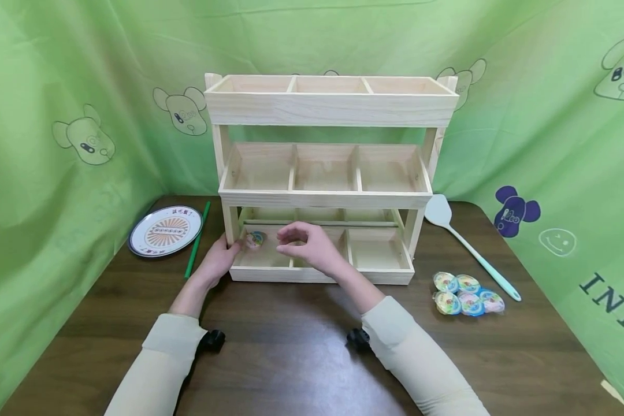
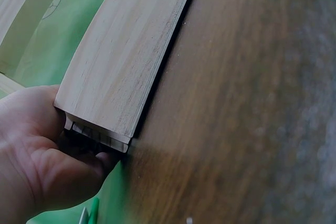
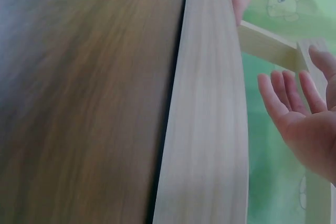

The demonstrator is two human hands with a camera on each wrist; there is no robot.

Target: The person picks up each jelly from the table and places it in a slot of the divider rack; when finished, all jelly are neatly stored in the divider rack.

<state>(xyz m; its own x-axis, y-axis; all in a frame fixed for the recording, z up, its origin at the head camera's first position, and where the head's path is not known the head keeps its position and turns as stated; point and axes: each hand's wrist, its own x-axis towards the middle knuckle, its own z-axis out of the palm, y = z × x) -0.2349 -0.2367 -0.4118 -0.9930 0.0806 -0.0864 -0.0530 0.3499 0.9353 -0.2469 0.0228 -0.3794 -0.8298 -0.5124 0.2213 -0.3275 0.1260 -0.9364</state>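
Note:
A three-tier wooden rack [image 1: 326,199] with divided trays stands on the table. My left hand [image 1: 219,261] grips the left end of its lowest tray, as the left wrist view shows the hand [image 2: 47,156] around the edge of that end. Inside the lowest tray's left compartment lies a small round jelly cup [image 1: 255,239] with a colourful lid. My right hand [image 1: 312,248] hovers over the middle compartment, fingers loosely bent and holding nothing. From the right wrist, the hand [image 3: 310,124] appears with spread fingers, apart from the wood.
Several more jelly cups [image 1: 468,294] lie grouped on the table at the right. Behind them is a pale blue spatula [image 1: 470,248] with a long handle. At left lie a round patterned plate [image 1: 166,231] and a green stick [image 1: 196,242]. Green cloth [image 1: 83,69] surrounds the table.

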